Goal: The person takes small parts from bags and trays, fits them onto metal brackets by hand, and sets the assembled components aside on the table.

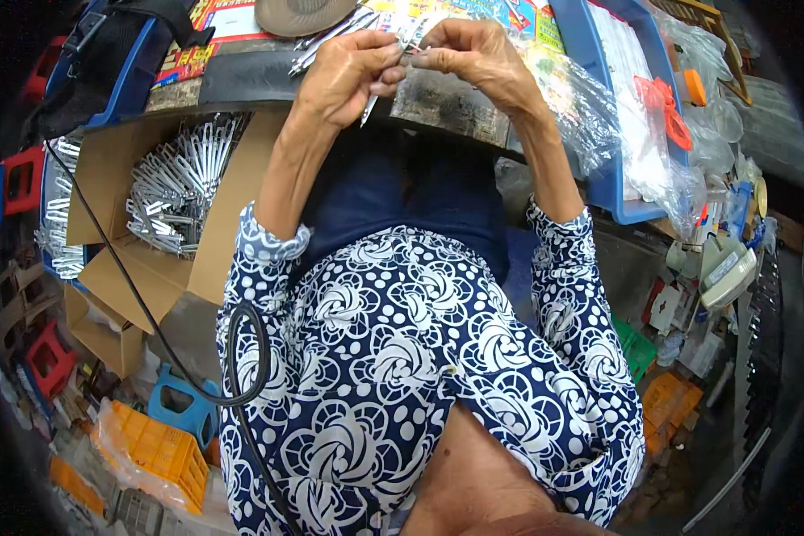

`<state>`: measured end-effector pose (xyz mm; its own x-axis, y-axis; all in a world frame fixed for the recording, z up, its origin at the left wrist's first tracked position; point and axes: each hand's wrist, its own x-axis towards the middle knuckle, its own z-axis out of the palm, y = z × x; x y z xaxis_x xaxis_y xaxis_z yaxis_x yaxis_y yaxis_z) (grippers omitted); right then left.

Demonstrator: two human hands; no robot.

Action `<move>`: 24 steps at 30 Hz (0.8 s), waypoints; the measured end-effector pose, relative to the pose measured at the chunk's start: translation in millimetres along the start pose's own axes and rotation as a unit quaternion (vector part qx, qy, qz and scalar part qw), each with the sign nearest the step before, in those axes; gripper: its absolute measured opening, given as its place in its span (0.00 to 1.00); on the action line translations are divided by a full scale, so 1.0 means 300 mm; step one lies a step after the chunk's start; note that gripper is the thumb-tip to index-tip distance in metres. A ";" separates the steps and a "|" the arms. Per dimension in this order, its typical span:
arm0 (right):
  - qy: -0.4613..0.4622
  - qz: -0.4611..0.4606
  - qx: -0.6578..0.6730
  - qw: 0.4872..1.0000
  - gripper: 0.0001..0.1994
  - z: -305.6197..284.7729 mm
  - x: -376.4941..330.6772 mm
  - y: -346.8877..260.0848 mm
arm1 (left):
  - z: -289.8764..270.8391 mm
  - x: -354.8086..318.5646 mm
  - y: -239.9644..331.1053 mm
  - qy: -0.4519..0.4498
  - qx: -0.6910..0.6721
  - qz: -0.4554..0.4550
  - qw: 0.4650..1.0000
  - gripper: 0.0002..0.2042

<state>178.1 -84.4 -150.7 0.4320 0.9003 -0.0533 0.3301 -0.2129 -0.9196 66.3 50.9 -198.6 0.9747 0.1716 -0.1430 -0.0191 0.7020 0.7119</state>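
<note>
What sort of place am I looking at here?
Probably a small workshop or home piecework bench. A cardboard box holds heaps of identical metal parts, both hands work one small metal piece, and a blue tray with plastic bags sits alongside.

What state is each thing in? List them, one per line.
Left hand: closed on a slim metal piece.
Right hand: fingers pinched at the same piece.
Cardboard box: open, full of metal pieces.
Blue tray: holds clear bags.
Orange crate: bagged in clear plastic.
</note>
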 end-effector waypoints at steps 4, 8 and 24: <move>0.059 -0.066 -0.141 0.986 0.12 0.013 0.012 -0.022 | -0.010 0.010 0.002 0.011 -0.019 0.001 1.000 0.08; 0.014 0.009 -0.050 0.999 0.15 -0.009 0.018 -0.015 | -0.005 0.018 0.018 0.032 0.006 0.011 0.999 0.08; 0.000 -0.012 -0.042 0.999 0.16 0.006 0.066 -0.004 | -0.033 0.035 0.025 0.040 -0.040 0.001 0.998 0.08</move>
<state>184.8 -65.4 -151.3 0.4238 0.9053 -0.0308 0.4091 -0.2216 -0.8852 74.2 64.6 -201.6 0.9540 0.2255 -0.1973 -0.0428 0.7544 0.6550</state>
